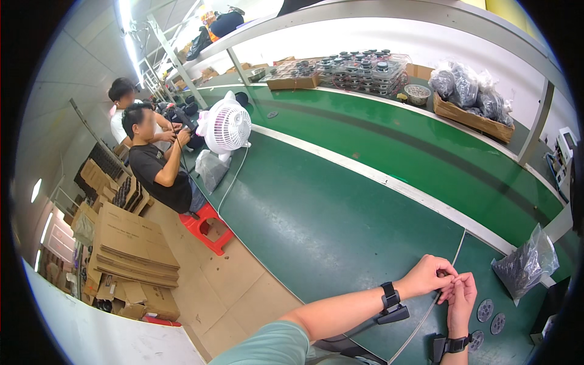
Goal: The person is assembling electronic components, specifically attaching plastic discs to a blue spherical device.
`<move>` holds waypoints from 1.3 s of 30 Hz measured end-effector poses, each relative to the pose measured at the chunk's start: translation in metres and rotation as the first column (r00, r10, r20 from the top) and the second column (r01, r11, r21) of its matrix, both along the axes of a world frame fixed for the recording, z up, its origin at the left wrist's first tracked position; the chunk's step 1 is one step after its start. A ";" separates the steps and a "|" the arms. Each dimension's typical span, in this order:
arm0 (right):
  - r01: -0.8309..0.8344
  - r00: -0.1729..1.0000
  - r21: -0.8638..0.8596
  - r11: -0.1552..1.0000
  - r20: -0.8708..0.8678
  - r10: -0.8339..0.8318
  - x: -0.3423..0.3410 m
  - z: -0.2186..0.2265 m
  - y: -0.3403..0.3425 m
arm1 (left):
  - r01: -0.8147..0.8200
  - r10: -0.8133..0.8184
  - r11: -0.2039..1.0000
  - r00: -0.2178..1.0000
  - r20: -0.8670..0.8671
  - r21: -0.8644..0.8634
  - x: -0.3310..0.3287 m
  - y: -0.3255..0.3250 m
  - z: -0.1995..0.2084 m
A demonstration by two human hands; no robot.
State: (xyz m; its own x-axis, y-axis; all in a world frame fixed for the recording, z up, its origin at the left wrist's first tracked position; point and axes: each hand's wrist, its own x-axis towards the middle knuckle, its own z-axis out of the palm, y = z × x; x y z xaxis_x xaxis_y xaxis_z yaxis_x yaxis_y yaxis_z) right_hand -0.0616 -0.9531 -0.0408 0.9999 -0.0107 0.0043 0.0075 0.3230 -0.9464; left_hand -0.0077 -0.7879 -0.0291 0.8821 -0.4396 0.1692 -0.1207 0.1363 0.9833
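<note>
**A:** Start at the left. What's over there?

**B:** Stacks of flattened cardboard boxes (131,246) on the floor, then two co-workers (155,161) sitting at the green workbench (340,213), one on a red stool (207,226). Beside them stands a small white desk fan (226,126) with a clear plastic bag (211,169) at its foot. None of it is near the hands.

**B:** Further back along the bench are trays of round black parts (359,68), a small bowl (417,93) and a cardboard box of bagged parts (471,103).

**A:** And the hands themselves?

**B:** Low on the right, over the bench's near edge. The left hand (429,275) is curled, fingertips pinched together. The right hand (460,295) meets it fingertip to fingertip. They seem to pinch something very small between them, but it is too tiny to make out. Both wrists wear black straps.

**A:** How far along would you judge the work?

**B:** Three grey discs (490,316) lie flat on the bench just right of the right hand, perhaps finished pieces, perhaps waiting ones; I cannot tell which. A bag of dark parts (526,264) sits just beyond them, still quite full, so I'd judge plenty remains.

**A:** Anything in the way?

**B:** A thin white cable (450,267) runs under the hands; otherwise only the discs lie close.
</note>
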 end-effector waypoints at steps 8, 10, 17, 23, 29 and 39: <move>-0.001 1.000 -0.061 0.998 -0.012 0.000 -0.001 -0.001 -0.001 | -0.019 0.019 0.999 1.000 -0.002 0.032 -0.001 0.001 0.002; -0.001 1.000 -0.070 0.998 -0.012 0.000 -0.001 0.000 0.000 | -0.021 0.020 0.998 1.000 0.003 0.052 -0.001 0.001 0.003; -0.012 1.000 -0.090 0.996 -0.023 0.010 -0.001 0.002 0.000 | -0.031 0.031 0.999 0.999 -0.010 0.025 -0.002 0.001 0.006; -0.012 0.999 -0.087 0.996 -0.030 0.010 -0.002 0.003 0.001 | -0.003 0.003 1.000 0.998 -0.065 -0.003 -0.001 0.000 0.004; 0.002 0.999 -0.027 1.000 -0.050 -0.003 -0.002 0.004 0.001 | -0.005 0.004 1.000 0.998 -0.065 -0.013 0.000 -0.001 -0.001; -0.004 0.998 -0.016 1.000 -0.066 0.003 -0.002 0.004 0.001 | 0.008 -0.009 1.000 0.995 -0.104 -0.009 0.002 0.000 -0.003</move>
State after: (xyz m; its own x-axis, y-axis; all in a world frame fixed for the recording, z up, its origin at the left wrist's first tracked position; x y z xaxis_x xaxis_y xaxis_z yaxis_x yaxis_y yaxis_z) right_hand -0.0640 -0.9522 -0.0367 0.9981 -0.0077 -0.0613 -0.0560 0.3079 -0.9498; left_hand -0.0058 -0.7881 -0.0325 0.8912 -0.4464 0.0803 -0.0164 0.1453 0.9892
